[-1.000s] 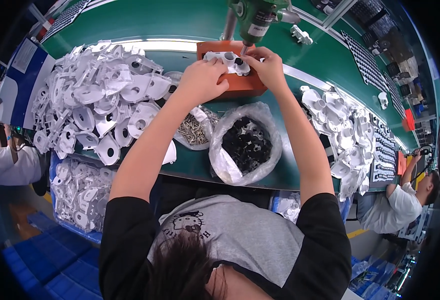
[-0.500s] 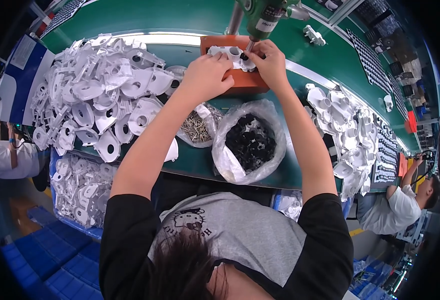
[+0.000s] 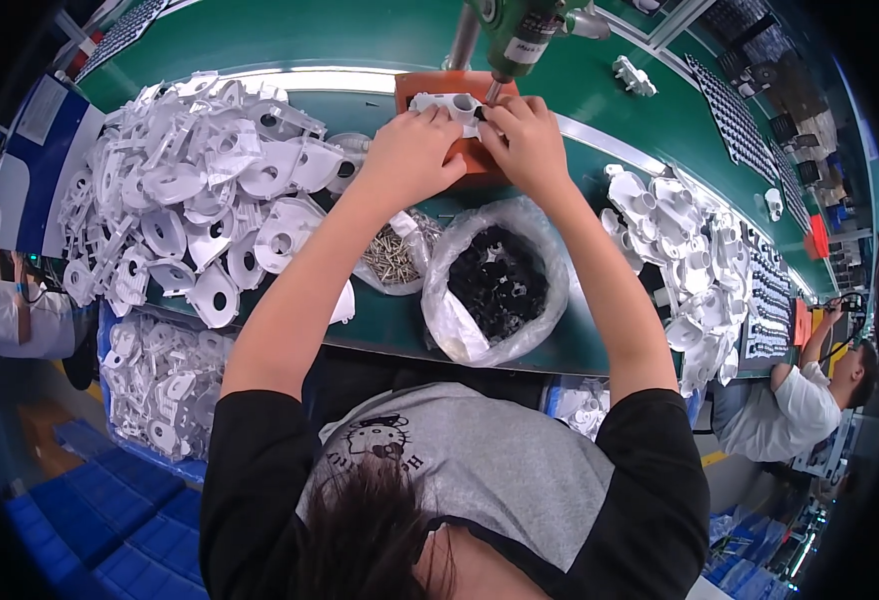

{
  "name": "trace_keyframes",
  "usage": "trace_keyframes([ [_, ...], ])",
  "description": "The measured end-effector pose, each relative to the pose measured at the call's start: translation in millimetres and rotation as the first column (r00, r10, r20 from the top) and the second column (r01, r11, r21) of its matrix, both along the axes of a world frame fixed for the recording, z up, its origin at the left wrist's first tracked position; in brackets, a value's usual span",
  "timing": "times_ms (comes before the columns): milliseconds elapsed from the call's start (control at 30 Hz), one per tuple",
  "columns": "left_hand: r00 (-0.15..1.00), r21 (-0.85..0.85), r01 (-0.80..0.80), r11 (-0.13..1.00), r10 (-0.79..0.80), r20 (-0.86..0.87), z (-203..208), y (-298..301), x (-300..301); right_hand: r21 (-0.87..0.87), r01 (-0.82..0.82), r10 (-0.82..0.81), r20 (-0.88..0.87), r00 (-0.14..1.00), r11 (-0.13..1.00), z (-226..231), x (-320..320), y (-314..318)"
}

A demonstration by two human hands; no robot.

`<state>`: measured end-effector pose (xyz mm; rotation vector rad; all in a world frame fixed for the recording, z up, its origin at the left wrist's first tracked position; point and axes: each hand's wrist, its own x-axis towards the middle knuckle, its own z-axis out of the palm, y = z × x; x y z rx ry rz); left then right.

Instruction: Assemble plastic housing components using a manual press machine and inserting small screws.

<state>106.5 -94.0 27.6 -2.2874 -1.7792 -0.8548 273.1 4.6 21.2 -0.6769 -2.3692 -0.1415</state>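
Observation:
A white plastic housing (image 3: pixel 447 102) with a round tube lies in an orange fixture (image 3: pixel 480 160) beneath the tip of a green drill-like machine (image 3: pixel 525 38). My left hand (image 3: pixel 413 152) is closed over the housing's left side, fingertips curled onto it and thumb to the right. At the housing's right side, my right hand (image 3: pixel 528 145) pinches a small black part (image 3: pixel 481 113), just below the machine's metal spindle (image 3: pixel 496 90). Much of the housing's right side is hidden by this hand.
A large heap of white housings (image 3: pixel 200 170) lies left, a smaller pile (image 3: pixel 685 250) right. Near me are a bag of metal screws or pins (image 3: pixel 392 255) and a plastic bag of black parts (image 3: pixel 500 280). Co-workers sit at the far left (image 3: pixel 20 318) and right (image 3: pixel 795 410).
My right hand has come down from beside the spindle toward the housing, its fingers now lower at the black part. My left hand stays on the housing.

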Motion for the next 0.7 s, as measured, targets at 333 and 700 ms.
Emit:
trace_keyframes([
  [333,0.997,-0.075,-0.023,0.997,0.017,-0.075,-1.3,-6.4,-3.3,-0.554,-0.22,-0.167,-0.564,0.809,0.803,43.1,52.1,65.9],
  [700,0.998,-0.101,-0.003,0.995,-0.003,-0.06,1.3,-7.3,1.3,-0.335,-0.477,0.058,-0.768,0.637,0.813,246.8,-39.1,179.4],
])
